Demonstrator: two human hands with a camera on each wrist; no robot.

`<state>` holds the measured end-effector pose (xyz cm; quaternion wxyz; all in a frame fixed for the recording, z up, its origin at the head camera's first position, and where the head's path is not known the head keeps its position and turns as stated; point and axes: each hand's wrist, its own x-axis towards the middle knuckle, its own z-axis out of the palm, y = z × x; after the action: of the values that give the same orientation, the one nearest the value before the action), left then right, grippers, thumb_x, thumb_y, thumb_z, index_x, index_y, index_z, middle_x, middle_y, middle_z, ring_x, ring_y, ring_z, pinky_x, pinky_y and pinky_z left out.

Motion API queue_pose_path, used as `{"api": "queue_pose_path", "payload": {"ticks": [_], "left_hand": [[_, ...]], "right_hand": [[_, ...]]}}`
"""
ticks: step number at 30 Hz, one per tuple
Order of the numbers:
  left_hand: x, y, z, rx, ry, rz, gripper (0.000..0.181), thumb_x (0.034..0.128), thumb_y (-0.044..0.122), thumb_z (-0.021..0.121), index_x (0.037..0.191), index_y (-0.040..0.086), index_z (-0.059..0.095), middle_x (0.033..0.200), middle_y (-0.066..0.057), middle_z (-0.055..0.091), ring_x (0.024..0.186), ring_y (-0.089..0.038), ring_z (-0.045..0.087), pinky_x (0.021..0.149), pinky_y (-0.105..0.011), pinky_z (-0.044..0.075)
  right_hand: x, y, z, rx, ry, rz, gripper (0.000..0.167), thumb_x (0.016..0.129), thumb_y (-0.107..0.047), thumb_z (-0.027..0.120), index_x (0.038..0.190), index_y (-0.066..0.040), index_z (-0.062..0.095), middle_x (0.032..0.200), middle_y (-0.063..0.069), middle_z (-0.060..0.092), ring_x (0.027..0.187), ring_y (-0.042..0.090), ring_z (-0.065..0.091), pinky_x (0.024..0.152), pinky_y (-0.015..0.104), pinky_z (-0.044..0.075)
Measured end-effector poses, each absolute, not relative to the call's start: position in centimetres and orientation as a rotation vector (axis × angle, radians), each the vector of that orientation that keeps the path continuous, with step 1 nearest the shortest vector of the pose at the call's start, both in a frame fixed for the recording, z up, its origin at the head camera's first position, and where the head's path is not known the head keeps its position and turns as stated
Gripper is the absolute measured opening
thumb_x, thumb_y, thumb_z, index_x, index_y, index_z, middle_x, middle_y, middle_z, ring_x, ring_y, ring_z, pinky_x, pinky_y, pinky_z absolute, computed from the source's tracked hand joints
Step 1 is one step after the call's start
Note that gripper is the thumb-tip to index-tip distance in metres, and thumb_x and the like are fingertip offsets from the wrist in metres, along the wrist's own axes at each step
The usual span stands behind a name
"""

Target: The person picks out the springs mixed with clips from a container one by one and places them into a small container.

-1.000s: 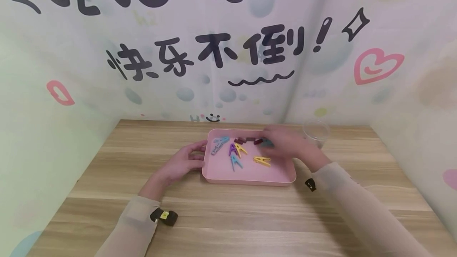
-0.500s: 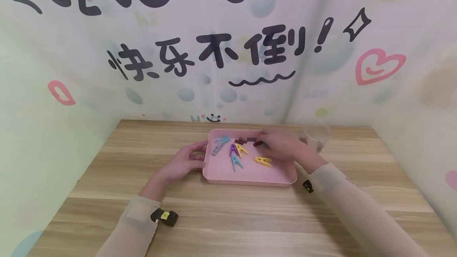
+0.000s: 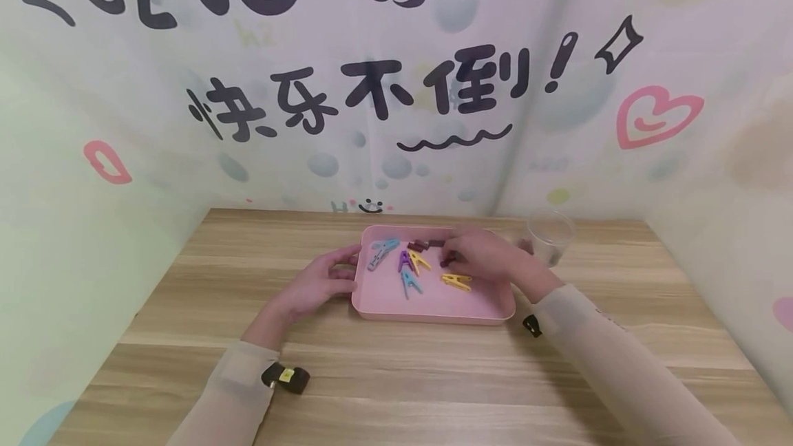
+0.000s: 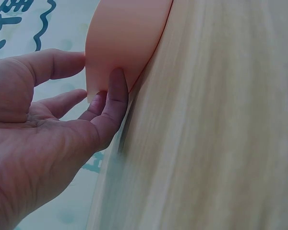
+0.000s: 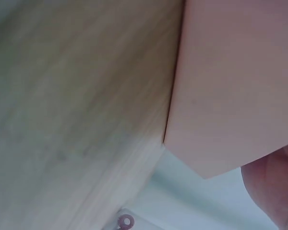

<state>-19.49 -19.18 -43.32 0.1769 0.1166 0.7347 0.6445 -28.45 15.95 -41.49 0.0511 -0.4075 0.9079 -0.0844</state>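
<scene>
In the head view, several clothespins lie in a pink tray [image 3: 378, 300]: pale blue [image 3: 409, 283], purple [image 3: 405, 261], yellow [image 3: 456, 282] and others. Dark red pieces [image 3: 418, 246] lie along its back wall. My left hand [image 3: 314, 286] touches the tray's left end; the left wrist view shows the fingers of this hand [image 4: 53, 124] spread against the wall [image 4: 125, 38]. Over the tray's right part, my right hand [image 3: 486, 253] pinches a small dark red piece [image 3: 445, 262], partly hidden by the fingers. Only a bit of that hand [image 5: 276, 184] shows in the right wrist view.
Behind the tray's right end stands a clear cup [image 3: 550, 236] with something dark red low in it. The wooden table [image 3: 384, 377] meets a printed backdrop [image 3: 297, 171] at the rear. Both wrists wear dark straps.
My right hand has shifted slightly left, and the dark red piece at its fingertips has come a little nearer the front. A blue clothespin seen beneath it earlier is now hidden. The left hand stays put.
</scene>
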Motion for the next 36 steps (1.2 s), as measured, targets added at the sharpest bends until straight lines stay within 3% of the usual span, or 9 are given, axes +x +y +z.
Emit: {"api": "queue_pose_path", "payload": {"ticks": [10,19,27,36], "left_hand": [[-19.4,-19.2,-43.3,0.332,2.104,1.802,0.074,0.0986,-0.009,0.061,0.165,-0.003,0.029,0.152,-0.029,0.043,0.133,-0.045,0.056,0.102,-0.043,0.058],[-19.4,-19.2,-43.2,0.337,2.113,1.797,0.073,0.0993,-0.009,0.060,0.165,-0.004,0.029,0.153,-0.030,0.042,0.134,-0.047,0.055,0.103,-0.044,0.058],[-19.5,-19.1,-43.4,0.324,2.123,1.792,0.074,0.0986,-0.008,0.061,0.165,-0.001,0.030,0.152,-0.028,0.043,0.132,-0.043,0.058,0.101,-0.042,0.059],[-19.6,-19.1,-43.6,0.314,2.119,1.801,0.075,0.0979,-0.009,0.062,0.165,0.000,0.030,0.152,-0.027,0.044,0.130,-0.042,0.059,0.100,-0.040,0.060]], "right_hand": [[-28.9,16.3,-41.5,-1.169,2.721,-0.345,0.016,0.095,-0.019,0.080,0.109,-0.024,0.077,0.103,-0.011,0.067,0.094,0.012,0.059,0.088,0.033,0.055],[-28.3,16.6,-40.2,-1.167,2.666,-0.500,0.032,0.094,-0.019,0.080,0.126,-0.022,0.074,0.097,-0.015,0.068,0.087,0.011,0.064,0.078,0.030,0.057],[-27.9,17.0,-39.3,-1.180,2.627,-0.608,0.011,0.093,-0.023,0.082,0.103,-0.023,0.076,0.093,-0.014,0.068,0.085,0.010,0.063,0.077,0.031,0.057],[-27.6,17.9,-38.7,-1.277,2.636,-0.659,0.011,0.091,-0.023,0.082,0.095,-0.027,0.073,0.089,-0.013,0.065,0.084,0.017,0.063,0.074,0.035,0.057]]}}
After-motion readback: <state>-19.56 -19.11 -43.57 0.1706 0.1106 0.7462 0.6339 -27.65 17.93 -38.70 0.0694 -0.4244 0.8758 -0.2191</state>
